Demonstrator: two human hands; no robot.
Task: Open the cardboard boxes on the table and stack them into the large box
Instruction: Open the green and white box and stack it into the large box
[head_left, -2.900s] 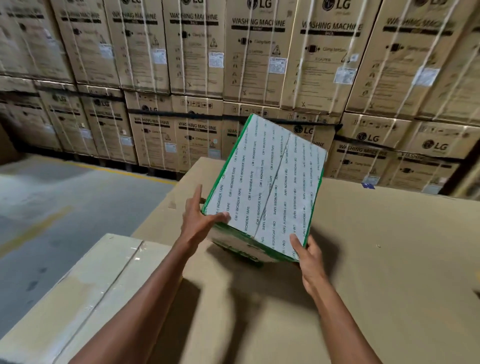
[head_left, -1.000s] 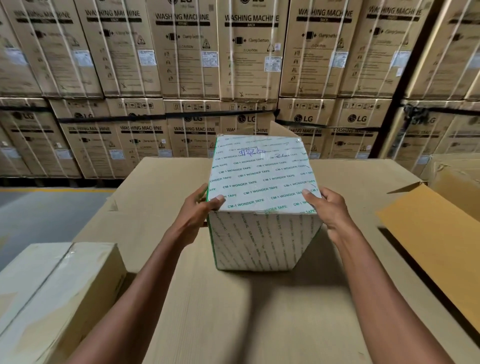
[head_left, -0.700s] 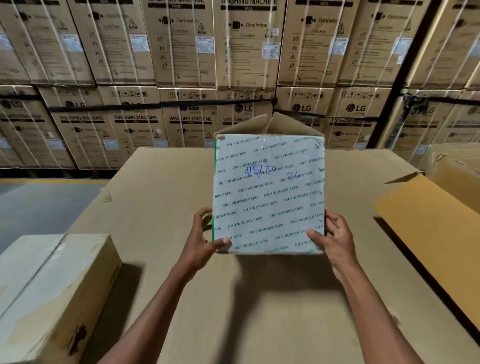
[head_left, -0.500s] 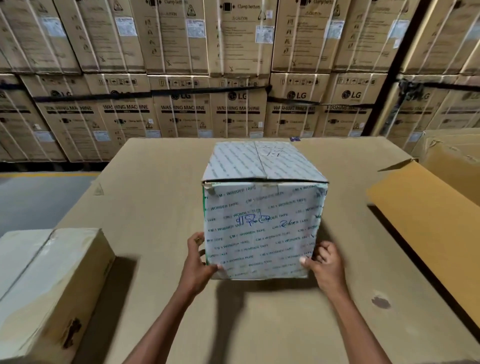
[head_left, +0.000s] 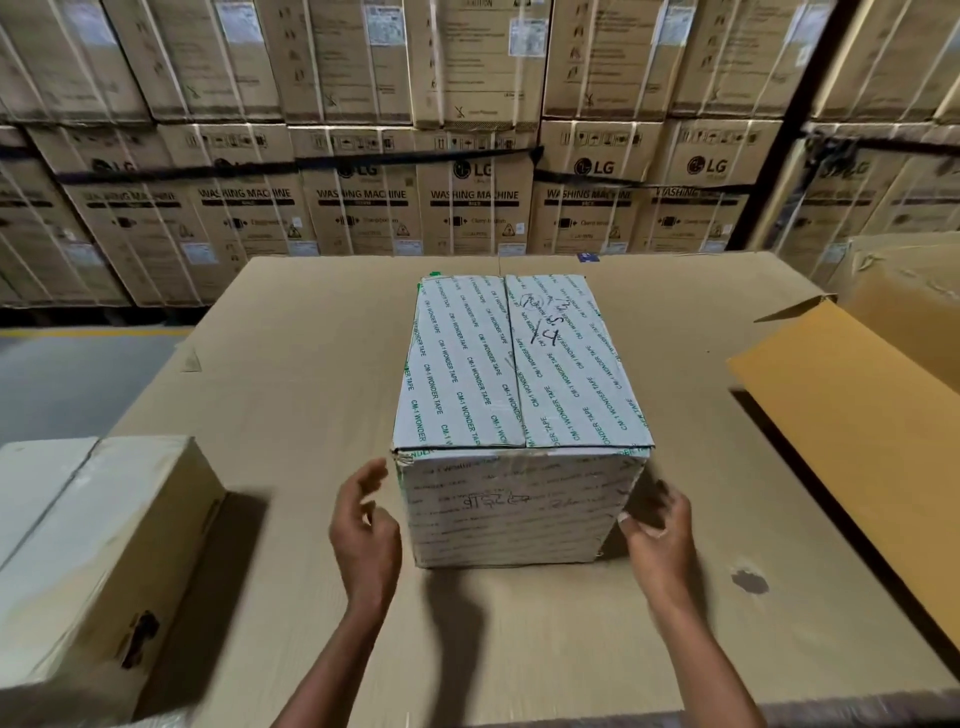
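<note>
Taped box: I saw the taped box (head_left: 519, 415), all wrapped in white tape with green print, standing upright on the desk (head_left: 291, 374), about in the middle of it. Its two top flaps were closed and met along a seam that ran from near to far. There was dark handwriting on the top and on the near face.
Left hand: my left hand (head_left: 366, 535) was just beside the near left corner of the taped box, but apart from it. Its fingers (head_left: 363, 475) were loosely curved and spread, and they held nothing.
Right hand: my right hand (head_left: 657, 530) was at the near right corner of the taped box. The thumb touched the near edge there, and the other fingers (head_left: 667, 493) reached along the right side. They lay relaxed and not closed around anything; how firmly they pressed, I could not tell.
Large box: the large box (head_left: 904, 306) stood at the far right edge of the desk, with one open brown flap (head_left: 852, 410) lying toward the taped box, well apart from it.
Plain box: a closed plain box (head_left: 98, 545) stood at the near left of the desk, apart from my left hand.
Background: behind the desk I saw a wall of stacked washing machine cartons (head_left: 467, 156).
</note>
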